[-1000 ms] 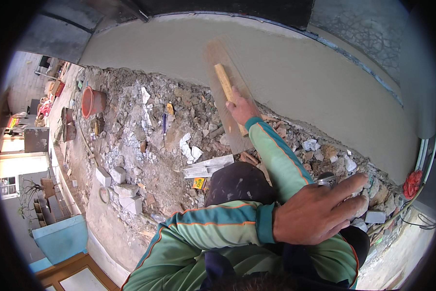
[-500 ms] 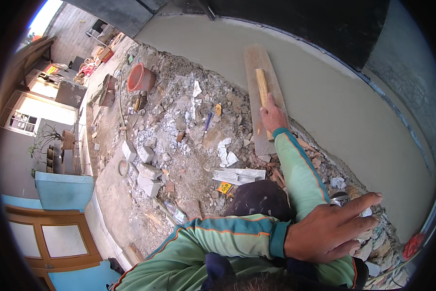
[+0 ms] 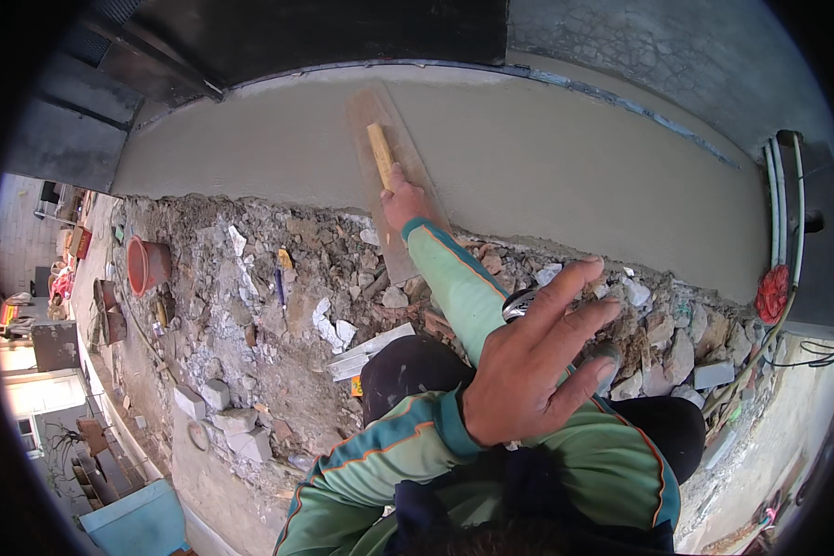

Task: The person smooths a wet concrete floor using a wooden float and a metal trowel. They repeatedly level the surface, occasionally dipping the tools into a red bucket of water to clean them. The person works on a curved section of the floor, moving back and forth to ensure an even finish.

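Observation:
My right hand (image 3: 404,202) is closed around the yellowish wooden handle of a long, tapered wooden float (image 3: 422,190). The float lies across a strip of smooth, wet-looking grey cement (image 3: 565,167), its near end reaching over the rough edge onto the rubble side. Over my right forearm hovers my left hand (image 3: 537,361), back up, fingers spread and holding nothing. A silver and dark band shows at that hand's far side, partly covered. Below the hands is my dark-covered knee (image 3: 412,375).
Broken stone and soil (image 3: 296,246) border the strip, with a pale metal channel piece (image 3: 370,352) by my knee. An orange bucket (image 3: 148,265) stands left. Dark panels (image 3: 361,32) rise behind the cement; pipes (image 3: 780,204) and a red bag (image 3: 772,295) are at right.
The view has swung to the right, so the bucket and rubble sit further left. My right hand keeps its grip on the float. My left hand stays raised, its thumb now showing more.

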Demonstrator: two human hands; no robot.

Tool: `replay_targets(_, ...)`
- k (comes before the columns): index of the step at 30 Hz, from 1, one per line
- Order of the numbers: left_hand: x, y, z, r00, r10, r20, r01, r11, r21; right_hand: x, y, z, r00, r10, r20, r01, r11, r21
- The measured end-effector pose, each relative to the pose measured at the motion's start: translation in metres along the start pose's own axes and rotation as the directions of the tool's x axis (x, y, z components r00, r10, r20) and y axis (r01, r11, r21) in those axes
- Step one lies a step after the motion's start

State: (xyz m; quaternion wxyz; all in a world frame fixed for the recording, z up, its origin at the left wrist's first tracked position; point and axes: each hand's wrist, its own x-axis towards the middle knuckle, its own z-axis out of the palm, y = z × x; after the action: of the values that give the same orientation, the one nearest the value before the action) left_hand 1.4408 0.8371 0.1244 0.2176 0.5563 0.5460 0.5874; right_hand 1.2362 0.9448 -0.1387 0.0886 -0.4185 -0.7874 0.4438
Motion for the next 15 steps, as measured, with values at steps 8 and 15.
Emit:
replay_targets(8, -0.005, -0.016, 0.035, 0.996, 0.056, 0.065, -0.064, 0.991, 0.120, -0.017, 0.126, -0.073, 0.966, 0.092, -0.240, -0.060, 0.989, 0.136)
replay_targets(15, -0.022, -0.030, 0.041, 0.994, 0.051, 0.097, -0.065, 0.987, 0.148, -0.098, 0.158, -0.139, 0.934, 0.229, -0.274, -0.137, 0.939, 0.317)
